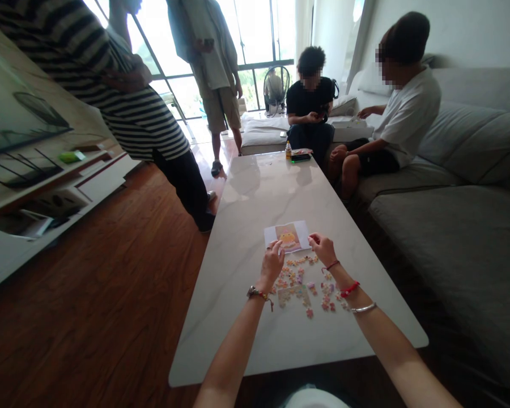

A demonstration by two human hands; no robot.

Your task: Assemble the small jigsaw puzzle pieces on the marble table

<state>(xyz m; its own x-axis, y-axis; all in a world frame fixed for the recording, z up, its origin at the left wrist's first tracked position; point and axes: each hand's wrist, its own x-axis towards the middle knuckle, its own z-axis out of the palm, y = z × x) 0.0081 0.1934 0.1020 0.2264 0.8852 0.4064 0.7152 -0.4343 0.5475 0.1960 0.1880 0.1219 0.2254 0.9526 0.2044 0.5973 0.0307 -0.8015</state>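
Observation:
Several small pastel jigsaw pieces (300, 281) lie scattered on the long white marble table (255, 198) in front of me. A white card with a yellow cartoon picture (287, 236) lies just beyond them. My left hand (272, 263) hovers at the card's near left corner, fingers curled in a pinch; what it holds is too small to make out. My right hand (322, 248) is at the card's near right corner, fingers also curled together. A partly joined patch of pieces (292, 294) sits near my left wrist.
A small bottle (288, 150) and a dark phone (301, 158) lie at the table's far end. Two people sit on the grey sofa (450, 187) at right. A person in a striped shirt (123, 96) and another person stand on the wooden floor at left.

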